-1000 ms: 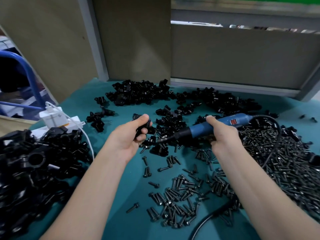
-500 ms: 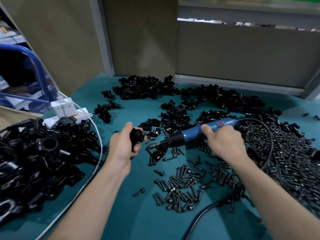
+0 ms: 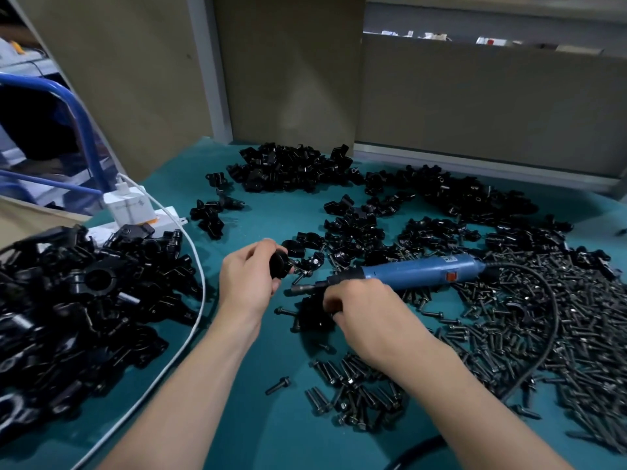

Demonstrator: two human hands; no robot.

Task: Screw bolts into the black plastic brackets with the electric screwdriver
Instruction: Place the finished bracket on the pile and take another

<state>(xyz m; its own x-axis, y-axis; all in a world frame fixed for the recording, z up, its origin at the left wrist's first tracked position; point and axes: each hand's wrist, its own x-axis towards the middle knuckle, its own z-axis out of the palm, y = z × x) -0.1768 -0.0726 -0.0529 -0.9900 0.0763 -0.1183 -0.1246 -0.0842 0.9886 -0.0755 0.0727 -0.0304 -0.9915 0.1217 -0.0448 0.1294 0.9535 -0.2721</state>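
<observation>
My left hand (image 3: 249,283) grips a small black plastic bracket (image 3: 280,268) just above the teal mat. The blue electric screwdriver (image 3: 420,273) lies across the parts with its bit pointing left toward that bracket. My right hand (image 3: 359,310) is low, in front of the screwdriver's black nose. Its fingers curl down onto another black bracket (image 3: 314,315) on the mat; the thumb is hidden. Loose bolts (image 3: 353,391) lie in a heap below my right wrist. A single bolt (image 3: 278,385) lies apart from them.
A big pile of black brackets (image 3: 84,300) fills the left. More brackets (image 3: 291,167) lie at the back, against the board wall. A wide spread of bolts (image 3: 559,334) covers the right. A white power strip with a charger (image 3: 130,208) and its white cable (image 3: 190,320) sit at the left. The screwdriver's black cord (image 3: 549,317) loops over the bolts.
My right hand has slid off the screwdriver's blue body, forward and down onto a bracket on the mat. My left hand has stayed put with its bracket.
</observation>
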